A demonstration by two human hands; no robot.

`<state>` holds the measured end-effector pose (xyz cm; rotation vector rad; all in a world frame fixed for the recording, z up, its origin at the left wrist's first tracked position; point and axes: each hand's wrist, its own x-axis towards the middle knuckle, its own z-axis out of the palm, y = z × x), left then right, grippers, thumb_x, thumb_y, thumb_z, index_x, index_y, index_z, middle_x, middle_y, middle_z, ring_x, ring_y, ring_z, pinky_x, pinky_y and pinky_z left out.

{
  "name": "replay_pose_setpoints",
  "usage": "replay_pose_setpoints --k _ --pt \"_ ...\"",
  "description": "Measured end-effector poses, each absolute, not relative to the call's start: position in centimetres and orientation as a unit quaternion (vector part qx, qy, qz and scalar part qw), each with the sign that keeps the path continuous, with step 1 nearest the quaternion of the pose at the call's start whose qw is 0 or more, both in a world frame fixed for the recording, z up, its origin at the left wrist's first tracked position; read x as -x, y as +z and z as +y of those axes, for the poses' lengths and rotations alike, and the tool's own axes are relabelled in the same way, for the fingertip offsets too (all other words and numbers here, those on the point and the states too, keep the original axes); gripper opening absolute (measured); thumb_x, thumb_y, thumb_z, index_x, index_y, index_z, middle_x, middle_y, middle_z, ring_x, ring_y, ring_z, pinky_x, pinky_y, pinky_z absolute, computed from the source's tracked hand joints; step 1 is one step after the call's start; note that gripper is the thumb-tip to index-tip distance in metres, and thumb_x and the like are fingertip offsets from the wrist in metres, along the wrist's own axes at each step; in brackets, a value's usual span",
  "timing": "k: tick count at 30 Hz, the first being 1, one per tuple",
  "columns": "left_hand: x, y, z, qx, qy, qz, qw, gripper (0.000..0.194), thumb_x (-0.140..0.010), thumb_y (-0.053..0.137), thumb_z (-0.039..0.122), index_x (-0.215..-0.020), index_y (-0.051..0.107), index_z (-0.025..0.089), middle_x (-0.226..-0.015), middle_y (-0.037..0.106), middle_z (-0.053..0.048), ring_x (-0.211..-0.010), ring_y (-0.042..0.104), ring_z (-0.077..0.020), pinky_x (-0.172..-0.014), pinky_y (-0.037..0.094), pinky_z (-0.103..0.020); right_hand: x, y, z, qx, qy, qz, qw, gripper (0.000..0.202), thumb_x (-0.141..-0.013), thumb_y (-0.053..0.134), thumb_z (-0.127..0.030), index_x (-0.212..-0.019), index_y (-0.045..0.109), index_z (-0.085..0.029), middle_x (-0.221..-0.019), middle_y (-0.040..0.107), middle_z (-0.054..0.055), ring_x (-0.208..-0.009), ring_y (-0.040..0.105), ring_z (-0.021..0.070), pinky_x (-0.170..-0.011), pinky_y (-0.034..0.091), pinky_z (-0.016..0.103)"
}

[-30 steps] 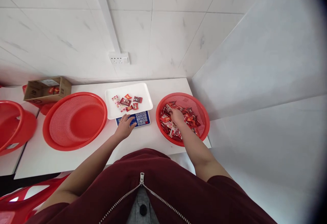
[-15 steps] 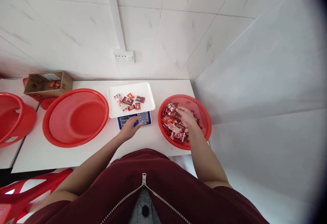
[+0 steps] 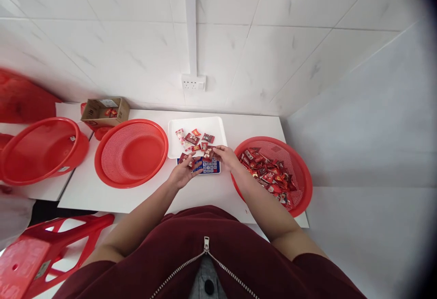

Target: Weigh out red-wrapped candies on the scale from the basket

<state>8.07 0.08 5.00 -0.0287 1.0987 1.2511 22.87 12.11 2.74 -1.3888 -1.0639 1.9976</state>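
My right hand (image 3: 227, 157) pinches a dark red candy packet (image 3: 208, 154) over the front edge of the white tray (image 3: 218, 130). Close by on the left, my left hand (image 3: 181, 176) grips another dark red packet (image 3: 183, 158) between thumb and fingers. Several small wrapped candies (image 3: 192, 139) lie in the tray, among them a pink-and-white stick-shaped one (image 3: 180, 136). Beneath the tray is a digital scale (image 3: 214, 167) with a blue keypad, its display hidden by my left hand. Many red candy packets (image 3: 269, 176) fill the red basket (image 3: 302, 176) beside my right forearm.
To the left on the white table (image 3: 164, 194) stands a red mesh basket (image 3: 133, 153), with a cardboard box (image 3: 89, 119) behind it. Another red basket (image 3: 77, 153) is farther left. A red stool (image 3: 30, 258) stands low at the left, and a wall socket (image 3: 193, 83) is behind the tray.
My right hand has left the candy basket and come to the tray with a dark red packet. My left hand now also holds a packet. The view has shifted left.
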Motion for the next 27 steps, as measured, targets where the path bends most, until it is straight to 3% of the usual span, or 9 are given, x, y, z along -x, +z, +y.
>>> replay_pose_setpoints --k 8,18,24,27 --pt "-5.9 4.5 -2.7 0.05 0.535 0.534 0.653 0.016 -0.091 0.05 0.026 -0.091 0.063 0.017 -0.084 0.067 -0.004 -0.074 0.065 -0.0112 -0.074 0.054 -0.027 -21.3 2.1 15.8 0.537 0.704 -0.386 0.259 0.01 -0.08 0.062 -0.015 -0.071 0.058 -0.018 -0.068 0.066 -0.001 -0.061 0.06 0.0081 -0.063 0.048 0.019" --pt "-5.2 4.7 -3.7 0.06 0.52 0.544 0.656 0.022 -0.094 0.043 0.029 -0.093 0.061 0.016 -0.078 0.065 -0.004 -0.069 0.064 -0.011 -0.068 0.052 -0.025 -19.4 2.3 16.8 0.515 0.729 -0.382 0.239 0.011 -0.085 0.057 -0.011 -0.077 0.056 -0.018 -0.071 0.068 0.001 -0.065 0.065 0.0091 -0.067 0.055 0.02" --pt "-5.2 4.7 -3.9 0.058 0.518 0.546 0.656 0.021 -0.094 0.045 0.027 -0.093 0.061 0.015 -0.079 0.065 -0.005 -0.068 0.065 -0.0118 -0.066 0.053 -0.025 -19.0 0.5 16.5 0.523 0.675 -0.478 0.206 0.008 -0.084 0.057 -0.01 -0.086 0.059 -0.017 -0.085 0.071 0.006 -0.079 0.068 0.015 -0.074 0.057 0.029" --pt "-5.3 4.8 -4.0 0.06 0.514 0.551 0.654 0.019 -0.093 0.045 0.026 -0.092 0.061 0.015 -0.078 0.065 -0.005 -0.067 0.065 -0.0119 -0.066 0.053 -0.025 -19.7 -0.3 16.5 0.55 0.598 -0.552 0.189 0.019 -0.083 0.055 -0.01 -0.099 0.063 -0.017 -0.107 0.067 0.008 -0.101 0.063 0.0207 -0.087 0.052 0.037"
